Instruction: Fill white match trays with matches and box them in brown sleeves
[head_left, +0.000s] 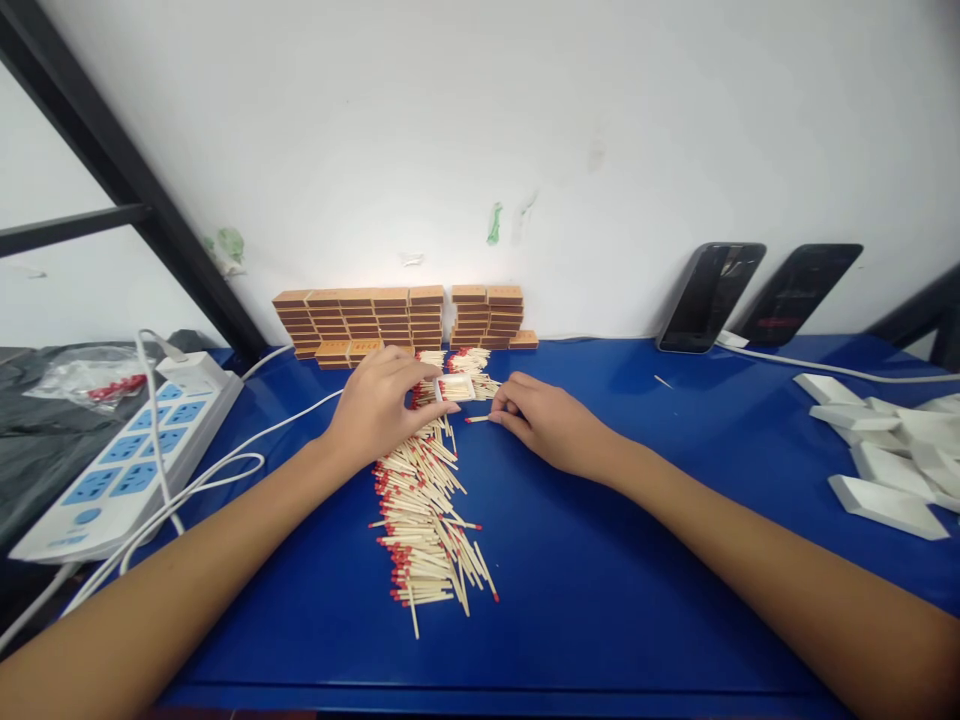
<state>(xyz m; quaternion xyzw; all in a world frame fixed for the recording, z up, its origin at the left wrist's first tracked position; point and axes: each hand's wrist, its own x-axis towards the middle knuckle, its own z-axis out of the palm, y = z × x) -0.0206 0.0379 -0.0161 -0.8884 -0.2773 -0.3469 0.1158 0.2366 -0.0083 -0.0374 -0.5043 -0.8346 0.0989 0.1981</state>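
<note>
My left hand (382, 400) grips a small white matchbox tray (466, 384) at its left side, thumb at the near edge and fingers at the far one. A few red-tipped matches lie in the tray. Just to the right, my right hand (546, 420) pinches the plain end of a single match (477, 419), its red head pointing left. A long heap of loose matches (424, 510) spreads over the blue table (600, 600) under and in front of my left hand. More matches lie behind the tray.
Stacked matchboxes (360, 318) line the wall, with a shorter stack (487, 315) beside them. White trays (892, 470) are piled at the right. Two phones (709, 300) lean on the wall. A power strip (135, 450) with white cables lies left. One stray match (663, 381) lies apart.
</note>
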